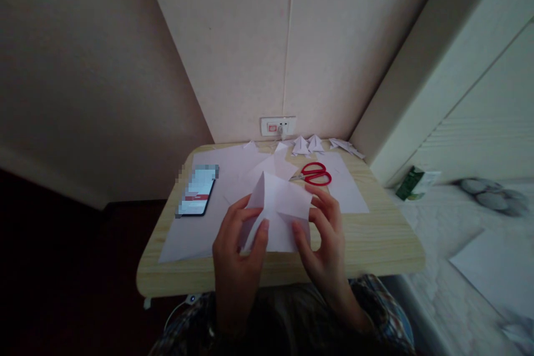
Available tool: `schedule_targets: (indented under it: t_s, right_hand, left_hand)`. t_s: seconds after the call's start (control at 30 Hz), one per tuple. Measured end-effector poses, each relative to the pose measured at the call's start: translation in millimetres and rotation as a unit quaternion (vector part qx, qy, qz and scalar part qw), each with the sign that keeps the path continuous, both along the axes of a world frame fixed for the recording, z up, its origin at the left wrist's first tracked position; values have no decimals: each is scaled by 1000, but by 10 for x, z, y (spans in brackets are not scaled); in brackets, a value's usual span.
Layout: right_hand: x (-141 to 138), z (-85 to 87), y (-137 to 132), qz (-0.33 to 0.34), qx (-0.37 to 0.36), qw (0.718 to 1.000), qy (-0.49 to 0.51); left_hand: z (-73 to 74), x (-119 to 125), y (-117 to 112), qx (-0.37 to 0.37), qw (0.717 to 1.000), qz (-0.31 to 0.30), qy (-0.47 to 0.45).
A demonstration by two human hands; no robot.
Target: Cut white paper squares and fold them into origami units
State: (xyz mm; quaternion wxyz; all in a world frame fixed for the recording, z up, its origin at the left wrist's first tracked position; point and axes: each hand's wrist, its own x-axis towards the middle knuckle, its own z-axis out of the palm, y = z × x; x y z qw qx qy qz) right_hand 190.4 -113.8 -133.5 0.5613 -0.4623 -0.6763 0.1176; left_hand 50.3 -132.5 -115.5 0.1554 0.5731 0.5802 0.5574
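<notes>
Folded paper (287,200) between left fingers (261,238), right fingers (301,238); phone screen (198,192) (blurred, unreadable).

The person's left hand (240,239) curls inward toward the right hand (325,236), its thumb pointing up and its index finger bent just above that thumb, in a loose grip. The right hand mirrors it a little apart, thumb angled up and inward, index and middle fingers bent above the thumb. Below the left hand, its wrist (231,311) runs nearly straight down; the right forearm (354,310) slants down and outward.
</notes>
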Motion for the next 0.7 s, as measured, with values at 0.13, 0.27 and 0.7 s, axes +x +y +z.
schedule_targets:
  t_s: [0.13,0.27,0.7]
  right_hand:
    - [1,2,-7,13,5,1000,-2]
    - [6,7,-11,15,8,1000,-4]
    - [11,-17,-6,21,3,1000,16]
  left_hand:
    - [30,-9,7,50,996,-31,68]
    - [38,-42,25,64,991,-61,101]
    - [27,-73,59,-60,995,-82,14]
